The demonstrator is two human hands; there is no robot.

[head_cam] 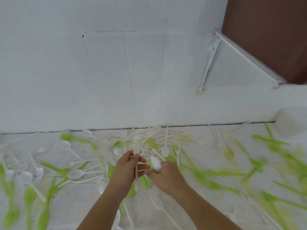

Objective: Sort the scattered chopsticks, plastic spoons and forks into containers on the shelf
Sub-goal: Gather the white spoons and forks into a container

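Several white and green plastic spoons and forks lie scattered over a white surface against a white wall. My left hand pinches a white fork near its head, tines pointing up, its handle running down past my palm. Just to its right, my right hand grips a white spoon whose bowl sticks out above my fingers. A green spoon and another white fork lie just beyond my hands. No chopsticks can be made out.
A white shelf bracket is fixed to the wall at upper right beside a brown panel. A white container's rounded rim shows at the right edge. Green cutlery at the right is blurred.
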